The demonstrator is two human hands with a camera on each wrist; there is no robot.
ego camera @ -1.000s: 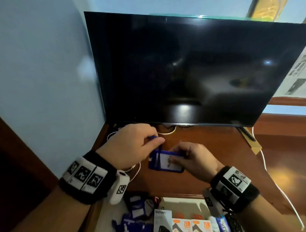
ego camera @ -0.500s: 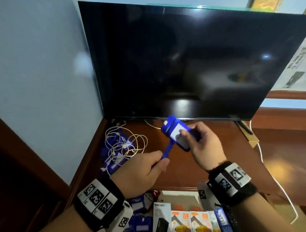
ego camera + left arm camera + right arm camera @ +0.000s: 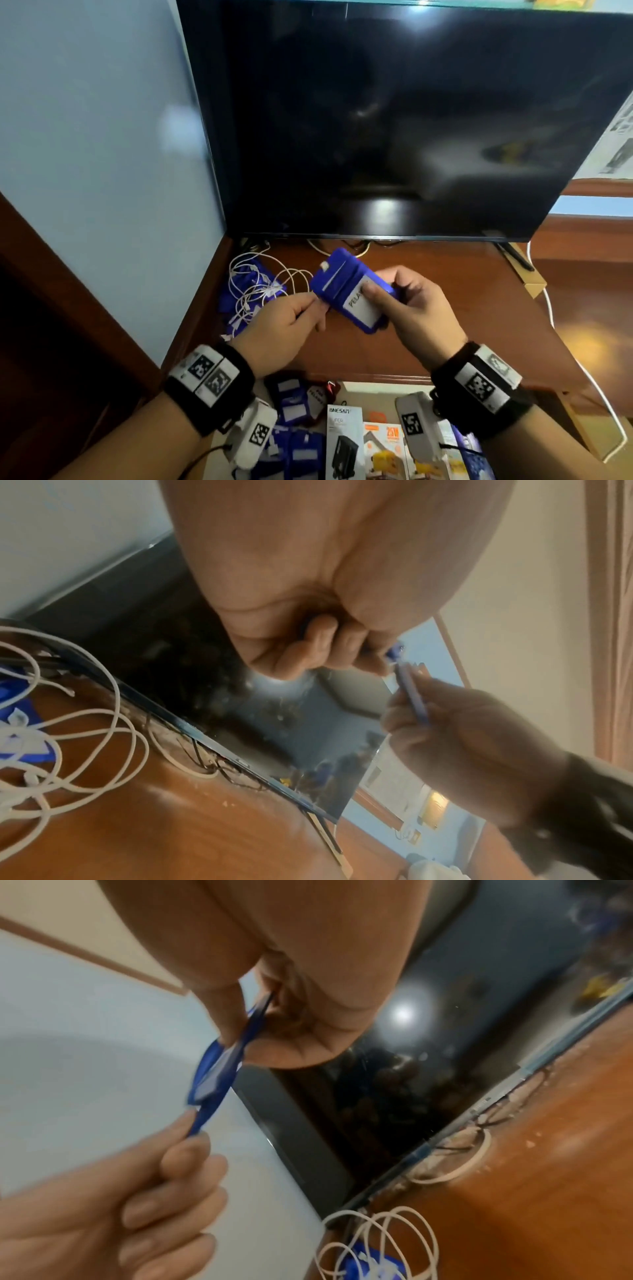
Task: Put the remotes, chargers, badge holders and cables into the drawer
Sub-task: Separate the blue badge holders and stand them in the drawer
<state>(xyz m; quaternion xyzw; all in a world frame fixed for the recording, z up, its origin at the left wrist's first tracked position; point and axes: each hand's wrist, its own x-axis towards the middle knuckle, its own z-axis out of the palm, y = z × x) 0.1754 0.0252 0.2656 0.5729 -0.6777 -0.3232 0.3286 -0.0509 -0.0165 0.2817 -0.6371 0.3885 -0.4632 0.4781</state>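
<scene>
A blue badge holder (image 3: 346, 291) with a white card hangs in the air above the wooden table (image 3: 428, 329). My right hand (image 3: 400, 301) pinches its body, thumb on the card. My left hand (image 3: 308, 308) pinches its blue strap at the lower left. The right wrist view shows the blue badge holder (image 3: 219, 1066) edge-on between both hands; the left wrist view shows the strap (image 3: 394, 653) at my fingertips. Tangled white cables (image 3: 260, 284) lie over more blue badge holders (image 3: 236, 301) at the table's left. The open drawer (image 3: 363, 394) below holds badge holders and charger boxes (image 3: 344, 442).
A large dark TV (image 3: 394, 120) stands at the back of the table, close behind my hands. A blue wall (image 3: 102, 154) closes the left side. A white cord (image 3: 561, 342) trails along the table's right edge.
Both hands lifted the badge holder off the table, and the cable pile came into sight. My left hand has since moved back up the strap, close to the holder.
</scene>
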